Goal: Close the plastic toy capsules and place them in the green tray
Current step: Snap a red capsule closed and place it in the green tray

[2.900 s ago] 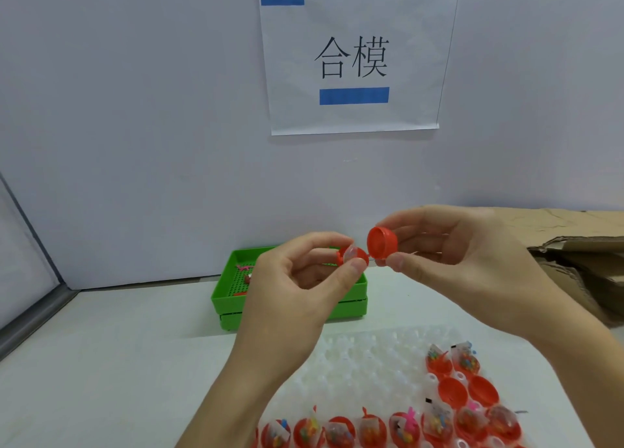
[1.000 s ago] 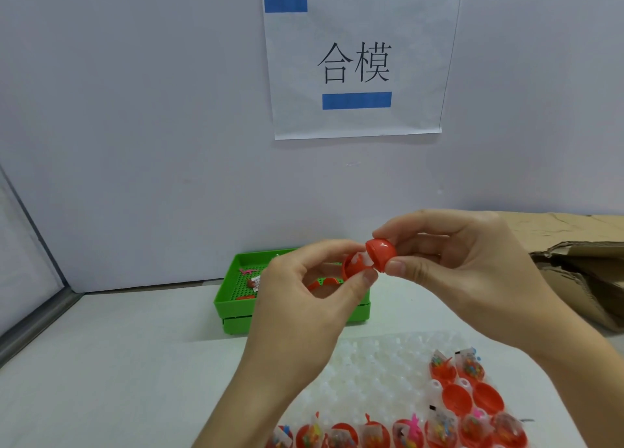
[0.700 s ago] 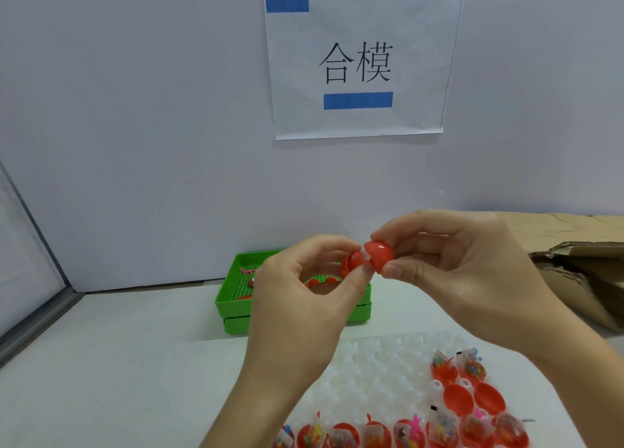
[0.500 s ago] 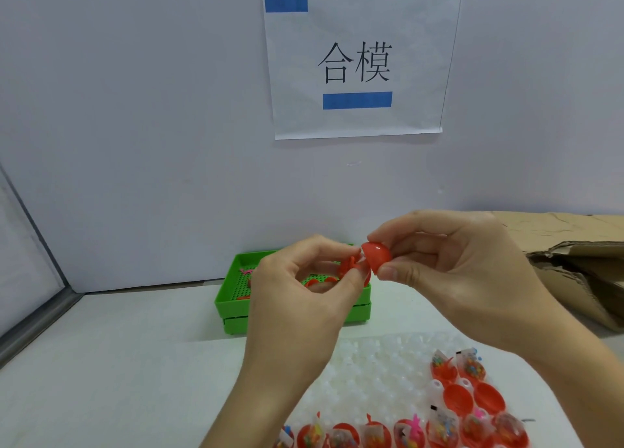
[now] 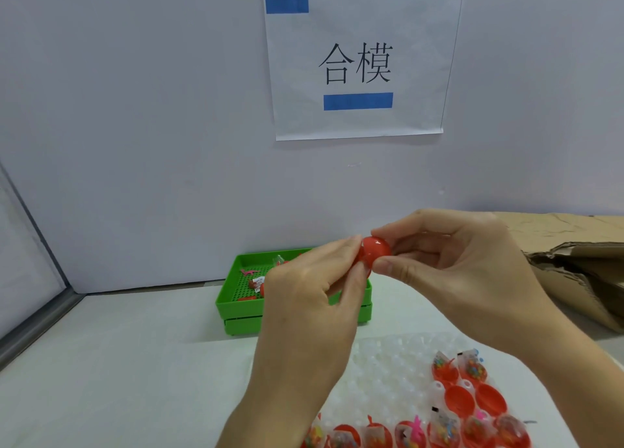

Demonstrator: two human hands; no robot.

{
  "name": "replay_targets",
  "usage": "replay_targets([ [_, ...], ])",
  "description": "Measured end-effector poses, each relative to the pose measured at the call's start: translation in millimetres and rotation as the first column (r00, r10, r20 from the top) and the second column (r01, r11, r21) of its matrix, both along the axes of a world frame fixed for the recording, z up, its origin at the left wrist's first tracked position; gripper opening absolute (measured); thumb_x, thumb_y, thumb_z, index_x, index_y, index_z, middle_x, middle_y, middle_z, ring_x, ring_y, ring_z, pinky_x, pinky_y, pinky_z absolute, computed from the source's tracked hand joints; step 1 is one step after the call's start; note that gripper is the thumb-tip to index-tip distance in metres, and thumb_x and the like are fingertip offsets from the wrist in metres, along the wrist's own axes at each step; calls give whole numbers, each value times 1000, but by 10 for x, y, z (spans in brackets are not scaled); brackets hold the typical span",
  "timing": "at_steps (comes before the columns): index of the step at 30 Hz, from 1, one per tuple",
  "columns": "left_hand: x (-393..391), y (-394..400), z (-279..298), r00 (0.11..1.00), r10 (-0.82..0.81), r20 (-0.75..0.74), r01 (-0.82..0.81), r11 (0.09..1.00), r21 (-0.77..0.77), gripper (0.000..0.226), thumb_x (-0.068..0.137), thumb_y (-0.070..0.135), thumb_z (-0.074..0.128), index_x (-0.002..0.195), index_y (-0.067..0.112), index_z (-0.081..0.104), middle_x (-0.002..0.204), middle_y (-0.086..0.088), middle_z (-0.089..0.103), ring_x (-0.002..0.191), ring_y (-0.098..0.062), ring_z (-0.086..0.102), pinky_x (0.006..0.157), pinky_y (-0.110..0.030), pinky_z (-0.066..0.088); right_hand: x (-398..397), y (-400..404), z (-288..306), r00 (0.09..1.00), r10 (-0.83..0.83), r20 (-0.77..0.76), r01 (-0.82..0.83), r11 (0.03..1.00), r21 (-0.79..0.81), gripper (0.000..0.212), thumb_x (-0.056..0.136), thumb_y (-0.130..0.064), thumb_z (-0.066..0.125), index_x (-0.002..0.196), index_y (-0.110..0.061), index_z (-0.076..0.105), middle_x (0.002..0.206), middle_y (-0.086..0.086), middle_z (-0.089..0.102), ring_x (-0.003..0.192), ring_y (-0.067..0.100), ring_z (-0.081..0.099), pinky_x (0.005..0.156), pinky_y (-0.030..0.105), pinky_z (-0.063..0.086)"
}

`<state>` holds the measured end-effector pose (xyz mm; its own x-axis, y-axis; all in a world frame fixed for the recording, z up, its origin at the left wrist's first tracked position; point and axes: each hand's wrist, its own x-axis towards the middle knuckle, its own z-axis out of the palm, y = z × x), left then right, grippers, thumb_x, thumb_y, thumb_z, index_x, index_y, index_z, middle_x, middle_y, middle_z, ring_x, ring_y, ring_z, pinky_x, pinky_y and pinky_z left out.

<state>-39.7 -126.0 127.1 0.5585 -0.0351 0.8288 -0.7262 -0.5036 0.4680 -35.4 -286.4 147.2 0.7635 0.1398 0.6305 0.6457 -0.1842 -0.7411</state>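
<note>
A red plastic capsule (image 5: 374, 253) is held in the air between both hands, its two halves pushed together. My left hand (image 5: 314, 299) pinches its left side with thumb and fingers. My right hand (image 5: 452, 265) pinches the red dome on its right side. Behind the hands stands the green tray (image 5: 236, 305), partly hidden, with a few capsules and small toys in it. Several open red capsules (image 5: 459, 400) with toys inside sit in a clear blister tray (image 5: 381, 373) at the bottom.
A torn cardboard box (image 5: 580, 272) lies at the right. A paper sign (image 5: 358, 62) hangs on the white wall behind. A metal frame edge (image 5: 37, 322) runs along the left of the white table.
The red lid half in my right hand has swung over and closed onto the half in my left hand. Both hands have come together.
</note>
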Motion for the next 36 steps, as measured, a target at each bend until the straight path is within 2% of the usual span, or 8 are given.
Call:
replay_targets([
  [4, -16, -18, -2, 999, 28, 30, -31, 996, 89, 28, 94, 18, 58, 118, 12, 71, 104, 22, 63, 99, 9, 60, 84, -13, 52, 19, -8, -12, 999, -31, -16, 31, 1000, 1, 26, 68, -25, 79, 92, -17, 77, 84, -2, 78, 80, 18, 76, 79, 30, 61],
  [7, -32, -44, 1, 1000, 26, 2, -26, 997, 70, 29, 94, 19, 57, 118, 14, 71, 101, 25, 63, 98, 9, 61, 82, -11, 52, 26, -15, -16, 999, -42, -22, 42, 999, -4, 25, 68, -25, 79, 93, -18, 76, 84, -2, 78, 81, 18, 76, 80, 33, 61],
  [13, -36, 44, 37, 936, -218, -277, 145, 954, -262, 18, 84, 19, 75, 100, 28, 78, 84, 23, 75, 82, 6, 70, 69, -8, 52, 12, -32, 0, 999, 25, -33, -25, 999, 26, 26, 68, -21, 78, 93, -14, 76, 86, 2, 78, 82, 20, 76, 78, 26, 60],
  [17, -50, 52, 53, 913, -257, -318, 140, 928, -346, 28, 79, 26, 77, 105, 36, 73, 84, 27, 74, 83, 9, 69, 68, -1, 46, 10, -27, 7, 999, 23, -37, -22, 1000, 20, 26, 68, -21, 77, 93, -14, 76, 86, 0, 78, 83, 18, 76, 77, 26, 60],
  [21, -63, 17, 53, 933, -233, -275, 141, 938, -316, 6, 81, 24, 76, 83, 29, 75, 76, 15, 75, 78, -3, 72, 64, -14, 53, -2, -20, 14, 999, 18, -33, -17, 999, 31, 27, 68, -20, 78, 94, -13, 76, 86, -1, 78, 82, 18, 76, 77, 24, 60],
  [24, -65, 12, 51, 948, -207, -244, 126, 942, -310, 7, 79, 24, 77, 75, 30, 76, 72, 17, 74, 75, -1, 70, 61, -10, 50, -11, -22, 19, 999, 15, -31, -13, 999, 35, 27, 68, -19, 78, 94, -13, 76, 86, -2, 78, 82, 17, 76, 76, 23, 60],
  [31, -82, -10, 50, 962, -210, -175, 157, 949, -273, 13, 80, 32, 68, 89, 38, 75, 80, 28, 72, 80, 11, 67, 62, -5, 50, 5, -9, 6, 999, -10, -33, 12, 999, 48, 27, 69, -18, 76, 95, -10, 76, 85, 1, 78, 82, 17, 76, 78, 28, 61],
  [36, -59, 46, 31, 960, -211, -182, 175, 965, -196, 35, 79, 16, 78, 105, 38, 73, 94, 26, 74, 86, 4, 71, 75, -12, 56, 8, -12, 6, 999, -26, -25, 28, 996, 87, 27, 68, -18, 76, 94, -8, 76, 84, 4, 78, 80, 19, 76, 78, 29, 61],
])
